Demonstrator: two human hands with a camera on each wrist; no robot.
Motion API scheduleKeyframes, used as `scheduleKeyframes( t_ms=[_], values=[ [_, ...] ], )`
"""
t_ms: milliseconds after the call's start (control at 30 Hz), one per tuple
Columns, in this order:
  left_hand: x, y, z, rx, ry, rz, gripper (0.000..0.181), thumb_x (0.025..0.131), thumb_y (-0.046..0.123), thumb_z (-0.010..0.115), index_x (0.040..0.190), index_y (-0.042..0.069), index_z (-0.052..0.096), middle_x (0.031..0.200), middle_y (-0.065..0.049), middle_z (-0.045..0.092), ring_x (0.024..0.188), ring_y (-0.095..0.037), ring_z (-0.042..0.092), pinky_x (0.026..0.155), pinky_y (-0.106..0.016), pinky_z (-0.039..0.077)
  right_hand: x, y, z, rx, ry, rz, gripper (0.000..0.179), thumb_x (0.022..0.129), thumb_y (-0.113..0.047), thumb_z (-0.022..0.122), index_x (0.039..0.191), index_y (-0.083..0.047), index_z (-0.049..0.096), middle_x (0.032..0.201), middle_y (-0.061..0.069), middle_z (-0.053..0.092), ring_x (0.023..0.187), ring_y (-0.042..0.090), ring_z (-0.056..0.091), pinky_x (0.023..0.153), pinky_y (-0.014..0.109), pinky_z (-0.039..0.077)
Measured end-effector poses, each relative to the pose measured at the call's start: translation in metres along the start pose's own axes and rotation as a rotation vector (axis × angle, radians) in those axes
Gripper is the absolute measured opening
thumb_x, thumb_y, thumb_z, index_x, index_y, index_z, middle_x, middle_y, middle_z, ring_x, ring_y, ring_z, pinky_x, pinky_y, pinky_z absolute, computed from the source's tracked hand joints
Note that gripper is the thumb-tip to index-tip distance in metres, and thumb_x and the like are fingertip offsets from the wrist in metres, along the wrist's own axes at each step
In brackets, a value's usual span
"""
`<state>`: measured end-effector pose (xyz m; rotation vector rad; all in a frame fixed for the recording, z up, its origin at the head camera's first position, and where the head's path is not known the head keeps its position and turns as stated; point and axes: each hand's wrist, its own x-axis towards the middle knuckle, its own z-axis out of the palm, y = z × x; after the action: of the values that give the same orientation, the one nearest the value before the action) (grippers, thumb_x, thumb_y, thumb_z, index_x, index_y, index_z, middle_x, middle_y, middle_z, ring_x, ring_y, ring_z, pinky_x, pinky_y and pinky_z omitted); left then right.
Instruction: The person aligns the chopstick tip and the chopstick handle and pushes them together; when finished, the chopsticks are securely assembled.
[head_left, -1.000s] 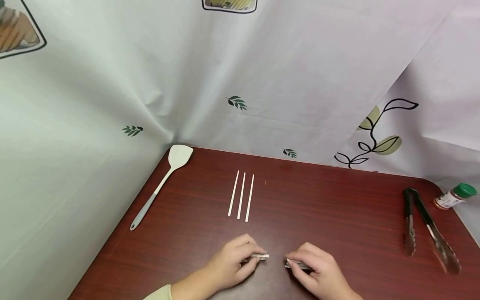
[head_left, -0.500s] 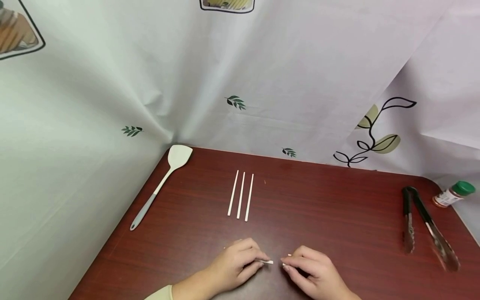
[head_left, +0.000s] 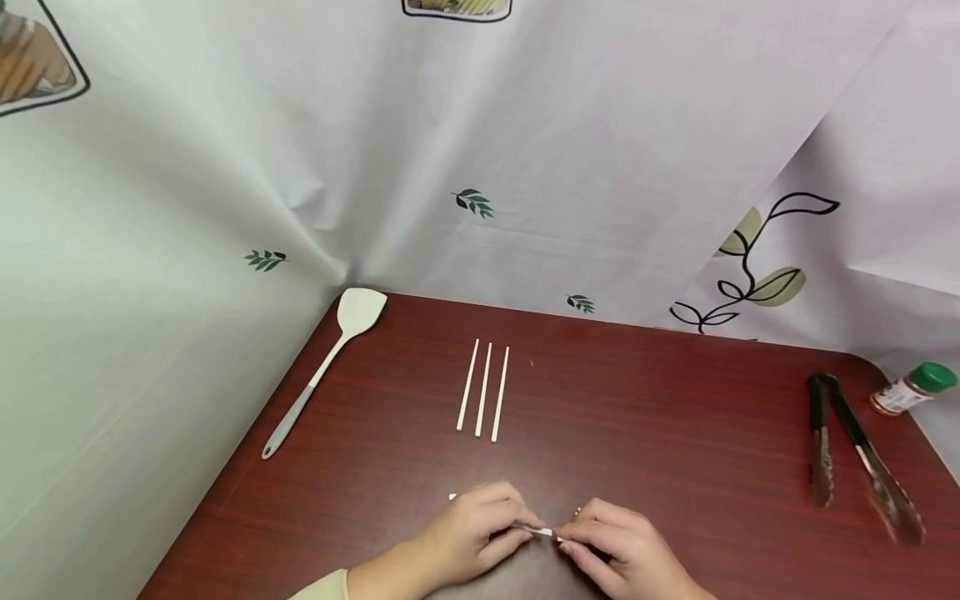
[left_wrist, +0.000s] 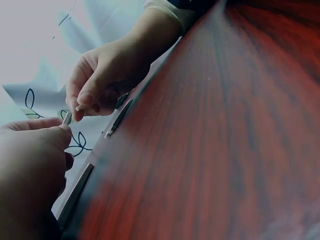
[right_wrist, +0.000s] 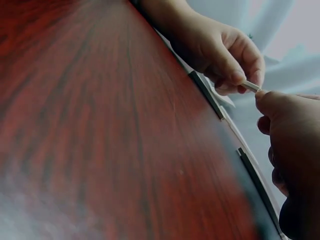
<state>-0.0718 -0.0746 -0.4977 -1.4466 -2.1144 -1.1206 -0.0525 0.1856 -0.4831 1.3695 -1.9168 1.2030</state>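
Note:
Low in the head view, my left hand (head_left: 468,533) pinches a thin white stick (head_left: 542,531) between thumb and fingers, its square end sticking out to the right. Facing it, my right hand (head_left: 622,542) pinches another white stick, whose tip (left_wrist: 80,108) shows in the left wrist view. The two ends almost meet; whether they touch I cannot tell. Most of each held stick is hidden by the fingers. Beyond the left hand a white stick end (head_left: 452,497) peeks out. In the right wrist view, sticks (right_wrist: 206,94) lie on the table past the hands.
Three white sticks (head_left: 482,390) lie side by side on the dark red table (head_left: 637,400). A white spatula (head_left: 360,312) with a grey handle lies at the left edge. To the right are black-handled tongs (head_left: 862,450) and a green-lidded jar (head_left: 903,396). Patterned cloth (head_left: 585,167) hangs behind.
My hands have come closer together, narrowing the gap between the held sticks. Both moved slightly towards me, and a stick end now shows beyond the left hand. The other objects stayed put.

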Motion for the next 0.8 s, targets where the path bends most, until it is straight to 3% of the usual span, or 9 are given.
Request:
scheduleKeyframes(
  t_ms=[333,633,800],
  values=[
    [-0.0004,0.0004,-0.0004,0.013,-0.012,0.002,0.018,0.094,0.015,0.082,0.11,0.02,0.077,0.103,0.012,0.072,0.098,0.006,0.065,0.091,-0.015,0.048,-0.0065,-0.0007,0.0086,0.085,0.016,0.037,0.011,0.102,-0.007,0.072,0.11,-0.003,0.077,0.093,-0.001,0.068,0.08,0.004,0.061,0.071,0.01,0.048],
    [0.0002,-0.001,0.0007,-0.015,0.009,0.013,0.018,0.094,0.012,0.082,0.11,0.018,0.076,0.103,0.01,0.071,0.096,0.003,0.064,0.09,-0.014,0.049,-0.0064,0.0006,0.0092,0.074,0.012,0.017,0.009,0.102,-0.006,0.072,0.109,-0.003,0.077,0.092,-0.001,0.068,0.079,0.004,0.06,0.07,0.01,0.047],
    [0.0001,-0.001,0.0018,0.02,0.027,0.035,0.02,0.09,0.011,0.085,0.106,0.018,0.077,0.099,0.011,0.071,0.092,0.003,0.064,0.089,-0.014,0.049,-0.0094,0.002,0.0093,0.028,0.022,0.027,0.01,0.103,-0.009,0.071,0.108,-0.004,0.078,0.092,-0.002,0.068,0.08,0.003,0.062,0.07,0.01,0.048]
  ],
)
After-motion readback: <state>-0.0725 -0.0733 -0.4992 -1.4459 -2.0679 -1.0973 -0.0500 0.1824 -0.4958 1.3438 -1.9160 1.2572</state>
